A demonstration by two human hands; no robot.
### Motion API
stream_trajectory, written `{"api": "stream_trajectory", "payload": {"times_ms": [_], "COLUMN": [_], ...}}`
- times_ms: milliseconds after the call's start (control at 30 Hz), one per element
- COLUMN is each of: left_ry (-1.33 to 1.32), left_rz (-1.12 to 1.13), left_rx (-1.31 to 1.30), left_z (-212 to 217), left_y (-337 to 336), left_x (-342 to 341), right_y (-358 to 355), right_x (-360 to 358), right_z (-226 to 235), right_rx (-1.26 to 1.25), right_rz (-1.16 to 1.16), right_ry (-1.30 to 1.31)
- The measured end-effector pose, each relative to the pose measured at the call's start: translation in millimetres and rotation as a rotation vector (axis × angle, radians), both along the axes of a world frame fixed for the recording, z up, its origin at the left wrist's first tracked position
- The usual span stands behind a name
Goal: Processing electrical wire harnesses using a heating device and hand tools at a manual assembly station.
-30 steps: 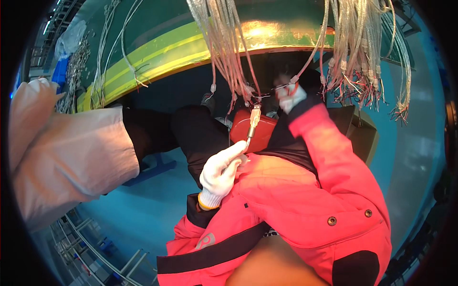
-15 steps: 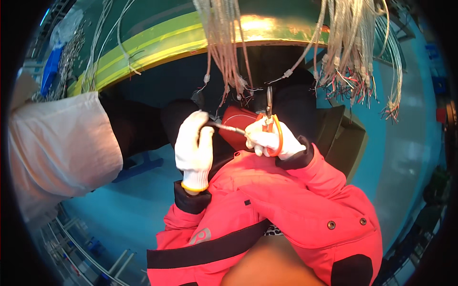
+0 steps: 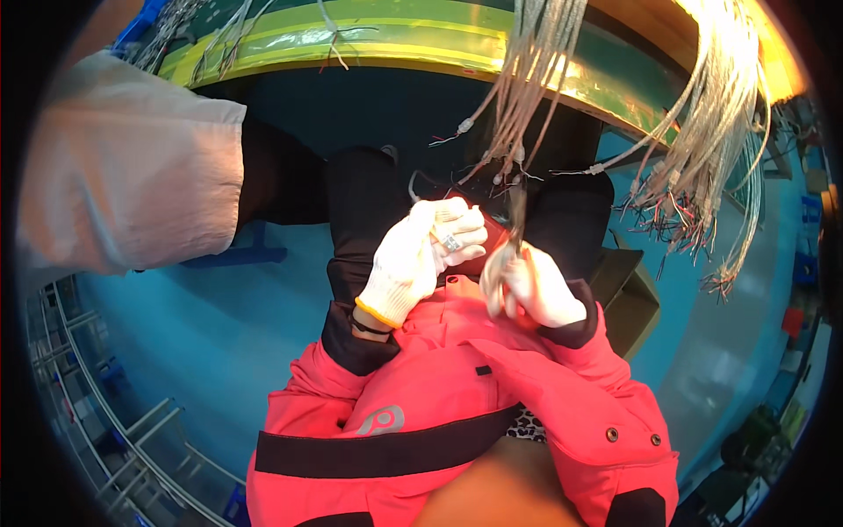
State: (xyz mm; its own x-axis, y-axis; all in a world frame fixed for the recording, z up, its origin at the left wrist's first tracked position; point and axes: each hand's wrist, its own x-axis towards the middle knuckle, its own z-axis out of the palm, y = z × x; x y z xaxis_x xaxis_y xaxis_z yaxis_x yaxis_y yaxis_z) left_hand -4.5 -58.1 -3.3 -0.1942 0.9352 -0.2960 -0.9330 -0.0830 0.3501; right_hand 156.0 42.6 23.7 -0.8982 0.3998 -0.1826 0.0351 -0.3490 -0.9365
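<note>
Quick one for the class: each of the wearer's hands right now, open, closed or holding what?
Left hand: fingers curled, holding a small metal piece.
Right hand: closed, holding a motion-blurred tool.

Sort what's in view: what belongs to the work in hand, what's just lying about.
Likely in use:
- small silvery piece in the left hand
- blurred tool in the right hand
- nearer hanging cables

Likely just lying about:
- cardboard box
- pipe rack

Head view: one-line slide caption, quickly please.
Gloved left hand holds a small metal piece, right hand a blurred tool, near cables hanging over a bench's edge.
</note>
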Motion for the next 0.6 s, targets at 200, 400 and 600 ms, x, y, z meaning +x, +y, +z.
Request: {"api": "stream_trajectory", "payload": {"times_ms": [200, 400, 600], "left_ry": [0.403, 0.429, 0.493], "left_rz": [0.076, 0.1, 0.125], "left_rx": [-0.056, -0.073, -0.055], "left_z": [8.4, 28.7, 33.2], "left_y": [-7.1, 1.2, 6.2], "left_x": [-4.2, -0.3, 4.9], "right_y": [7.8, 5.8, 2.8], "right_x": [5.3, 1.7, 3.3], "right_z": [19.6, 6.0, -2.0], "right_rx": [-0.505, -0.587, -0.597], "right_rz": [0.378, 0.486, 0.43], "right_ry": [-0.11, 0.089, 0.11]}}
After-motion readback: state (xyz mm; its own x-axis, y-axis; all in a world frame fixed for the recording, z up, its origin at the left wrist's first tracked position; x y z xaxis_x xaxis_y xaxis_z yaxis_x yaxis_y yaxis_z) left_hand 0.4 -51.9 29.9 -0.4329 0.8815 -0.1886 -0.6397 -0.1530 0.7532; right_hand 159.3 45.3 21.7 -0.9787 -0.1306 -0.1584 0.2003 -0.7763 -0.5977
